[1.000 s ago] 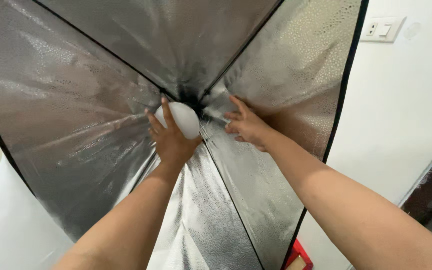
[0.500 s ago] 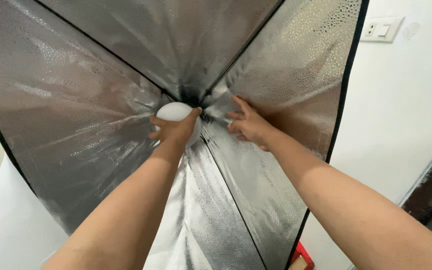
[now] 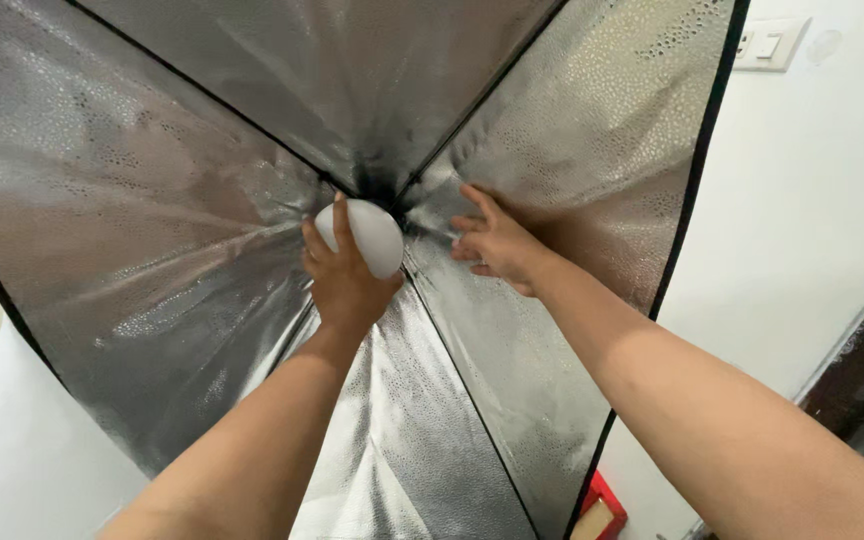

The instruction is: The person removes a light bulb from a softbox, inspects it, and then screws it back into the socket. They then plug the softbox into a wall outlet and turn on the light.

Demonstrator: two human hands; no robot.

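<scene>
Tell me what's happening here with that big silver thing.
A person is reaching with both bare hands into a large softbox lined with crinkled silver foil. The left hand grips a white bulb at the centre, where the dark ribs meet. The right hand lies flat, fingers spread, against the reflective panel beside it. A white wall with a switch plate stands behind.

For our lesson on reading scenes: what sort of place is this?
Probably a home photo setup: a silver-lined softbox with a white bulb at its centre, a white wall and its switch plate.
</scene>
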